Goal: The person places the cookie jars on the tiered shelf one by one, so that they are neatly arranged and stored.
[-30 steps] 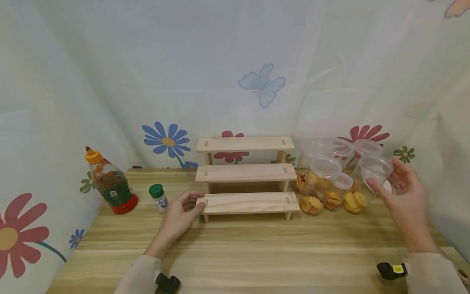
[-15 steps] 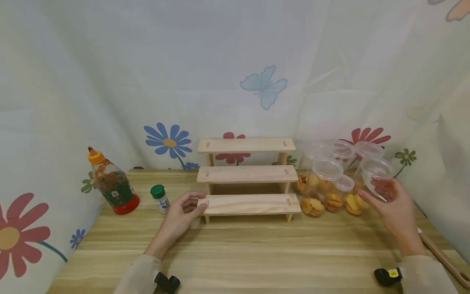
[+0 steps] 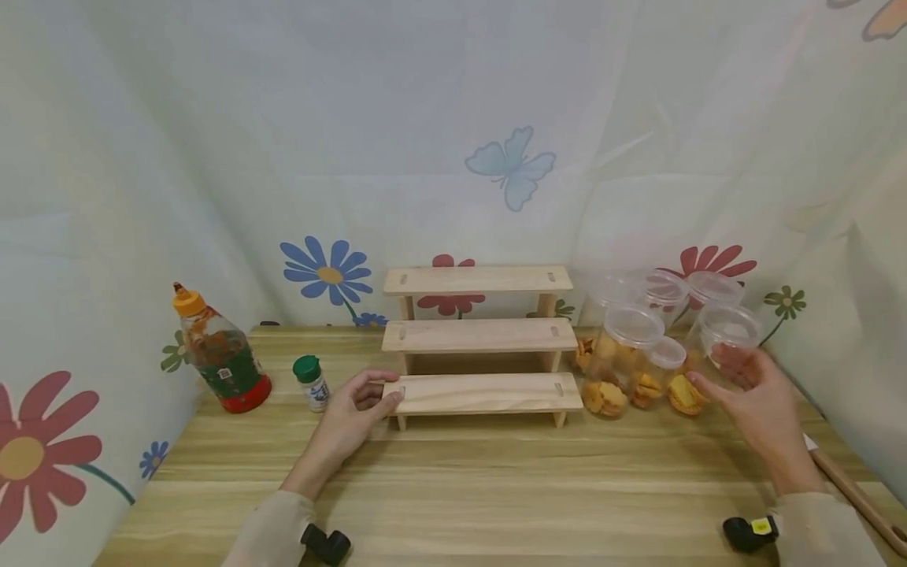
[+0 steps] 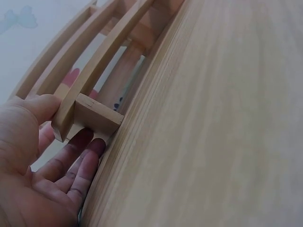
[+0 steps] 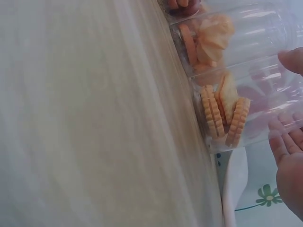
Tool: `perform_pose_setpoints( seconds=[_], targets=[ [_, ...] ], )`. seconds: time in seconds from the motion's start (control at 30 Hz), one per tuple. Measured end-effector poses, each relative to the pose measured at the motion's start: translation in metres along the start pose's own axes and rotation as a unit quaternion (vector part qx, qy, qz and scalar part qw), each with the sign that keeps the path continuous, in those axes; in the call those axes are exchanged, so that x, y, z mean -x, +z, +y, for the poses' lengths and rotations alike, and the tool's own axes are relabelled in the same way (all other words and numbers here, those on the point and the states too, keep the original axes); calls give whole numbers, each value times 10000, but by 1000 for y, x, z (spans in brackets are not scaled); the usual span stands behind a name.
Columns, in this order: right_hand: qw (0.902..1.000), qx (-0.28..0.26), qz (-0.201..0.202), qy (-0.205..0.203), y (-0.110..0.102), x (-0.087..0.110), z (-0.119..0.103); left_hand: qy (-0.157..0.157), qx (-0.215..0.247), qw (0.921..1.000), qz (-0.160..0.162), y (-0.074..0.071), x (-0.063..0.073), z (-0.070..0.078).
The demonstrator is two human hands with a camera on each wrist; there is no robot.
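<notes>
In the head view a three-step wooden display shelf (image 3: 478,394) stands mid-table. My left hand (image 3: 347,413) grips the left end of its lowest step; in the left wrist view the thumb (image 4: 45,106) lies on the step's edge, with several fingers below near the leg. At the right, my right hand (image 3: 758,402) curls round a clear lidded jar (image 5: 225,109) of ridged sandwich cookies. The right wrist view has the thumb (image 5: 291,60) at one side of this jar and fingertips at the other, partly seen through the plastic. The jar stands upright on the table.
Several other clear lidded jars with snacks, among them a front jar (image 3: 604,398), cluster between the shelf and my right hand. A wooden handle (image 3: 853,492) lies by my right forearm. Further left are a green-capped shaker (image 3: 312,382) and an orange-capped sauce bottle (image 3: 223,362).
My right hand has moved down and left and closed in round the cookie jar. A wooden handle now shows beside the forearm. The left hand keeps its grip on the shelf.
</notes>
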State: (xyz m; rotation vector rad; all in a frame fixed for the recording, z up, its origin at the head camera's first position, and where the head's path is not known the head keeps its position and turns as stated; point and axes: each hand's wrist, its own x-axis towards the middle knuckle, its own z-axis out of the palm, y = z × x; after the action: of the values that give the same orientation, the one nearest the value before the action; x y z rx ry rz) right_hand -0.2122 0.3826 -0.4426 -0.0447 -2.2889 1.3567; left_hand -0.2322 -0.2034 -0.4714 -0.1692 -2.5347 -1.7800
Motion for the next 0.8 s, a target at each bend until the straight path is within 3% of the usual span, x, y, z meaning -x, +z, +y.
perform_pose_setpoints(
  seconds=[0.2,0.4,0.57,0.8],
  targets=[
    [9999,12,122,118,-8,-1,-21,10,14,10000,-32,1,0,3],
    [9991,88,382,-175,-24,-8,-53,41,71,9999,-72,1,0,2],
    [9972,96,612,-427,-37,-24,-86,21,65,9999,-75,0,-1,0],
    [9970,-21,598,-493,-51,-51,-133,-18,93,9999,-95,-1,-1,0]
  ],
)
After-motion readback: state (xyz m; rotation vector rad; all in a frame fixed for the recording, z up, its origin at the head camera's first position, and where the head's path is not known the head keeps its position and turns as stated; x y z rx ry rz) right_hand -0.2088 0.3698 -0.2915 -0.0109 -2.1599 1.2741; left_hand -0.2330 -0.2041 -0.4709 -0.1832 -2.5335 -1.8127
